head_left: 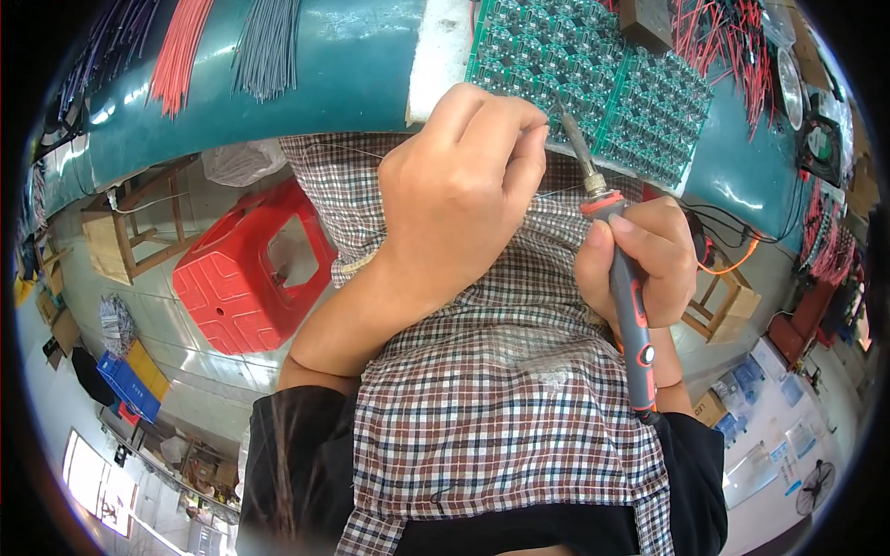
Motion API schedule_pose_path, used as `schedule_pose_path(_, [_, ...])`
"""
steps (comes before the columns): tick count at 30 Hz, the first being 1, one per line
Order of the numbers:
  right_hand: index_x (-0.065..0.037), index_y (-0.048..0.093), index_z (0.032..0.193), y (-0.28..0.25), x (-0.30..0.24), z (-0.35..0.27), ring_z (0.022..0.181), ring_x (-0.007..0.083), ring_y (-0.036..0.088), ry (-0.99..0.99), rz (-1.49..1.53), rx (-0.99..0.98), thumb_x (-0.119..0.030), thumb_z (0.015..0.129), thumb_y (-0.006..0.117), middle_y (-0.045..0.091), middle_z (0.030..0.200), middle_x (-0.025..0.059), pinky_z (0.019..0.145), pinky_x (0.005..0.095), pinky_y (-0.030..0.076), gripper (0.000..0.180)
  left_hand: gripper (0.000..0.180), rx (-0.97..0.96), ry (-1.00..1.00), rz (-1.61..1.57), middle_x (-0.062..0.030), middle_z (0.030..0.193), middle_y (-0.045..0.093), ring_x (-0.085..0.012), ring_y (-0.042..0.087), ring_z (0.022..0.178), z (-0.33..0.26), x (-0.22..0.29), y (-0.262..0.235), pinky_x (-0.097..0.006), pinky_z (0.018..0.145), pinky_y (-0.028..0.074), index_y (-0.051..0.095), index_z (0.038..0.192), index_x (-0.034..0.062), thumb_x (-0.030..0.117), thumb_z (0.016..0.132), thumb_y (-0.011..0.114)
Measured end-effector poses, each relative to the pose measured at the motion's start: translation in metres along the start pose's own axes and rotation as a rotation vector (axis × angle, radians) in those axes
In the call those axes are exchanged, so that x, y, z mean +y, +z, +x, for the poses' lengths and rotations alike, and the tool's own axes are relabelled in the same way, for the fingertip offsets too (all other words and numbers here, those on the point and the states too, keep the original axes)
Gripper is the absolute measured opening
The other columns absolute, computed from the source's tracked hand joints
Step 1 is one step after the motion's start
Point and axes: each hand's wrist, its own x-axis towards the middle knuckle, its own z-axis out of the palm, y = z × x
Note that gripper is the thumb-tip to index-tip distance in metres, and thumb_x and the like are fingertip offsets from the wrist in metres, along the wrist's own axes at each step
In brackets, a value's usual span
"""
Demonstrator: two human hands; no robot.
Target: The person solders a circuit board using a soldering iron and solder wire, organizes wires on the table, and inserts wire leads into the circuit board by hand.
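Note:
My right hand (649, 259) is wrapped round a grey and red soldering iron (633, 324), its metal tip pointing up at the near edge of a panel of green circuit boards (547, 56). Thumb and fingertips pinched together, my left hand (464, 176) is just left of that tip, over the panel's front edge. A thin silvery strand (348, 148), which looks like solder wire, shows on both sides of the left hand; its end at the fingertips is hidden. Whether the iron's tip touches a board I cannot tell.
On the teal-topped table (362, 56) lie bundles of red wires (183, 56), grey wires (267, 51) and more red wires (723, 46). A dark block (646, 23) rests on the panel. A red plastic stool (232, 287) stands left of my checked apron (501, 398).

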Motion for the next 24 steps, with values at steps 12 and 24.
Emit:
schedule_pose_path(12, [-0.010,0.053,0.100,-0.014,-0.005,0.005,0.051,0.0188,0.051,0.017,0.011,-0.038,-0.004,0.073,0.076,0.055,0.071,0.0044,0.045,0.0298,0.040,0.036,0.013,0.017,0.006,-0.061,-0.0039,0.079,0.063,-0.0076,0.055,0.053,0.000,0.001,-0.005,-0.022,0.047,0.041,0.069,0.089,0.0029,-0.002,0.079,0.074])
schedule_pose_path(24, [-0.010,0.054,0.099,-0.004,-0.006,0.012,0.051,0.0184,0.052,-0.010,0.075,-0.037,-0.004,0.072,0.076,0.057,0.071,0.0041,0.045,0.0294,0.040,0.035,0.012,0.039,-0.029,-0.056,-0.0031,0.079,0.062,-0.0042,0.055,0.054,0.000,-0.002,-0.010,-0.020,0.044,0.037,0.068,0.089,0.0014,-0.004,0.079,0.073])
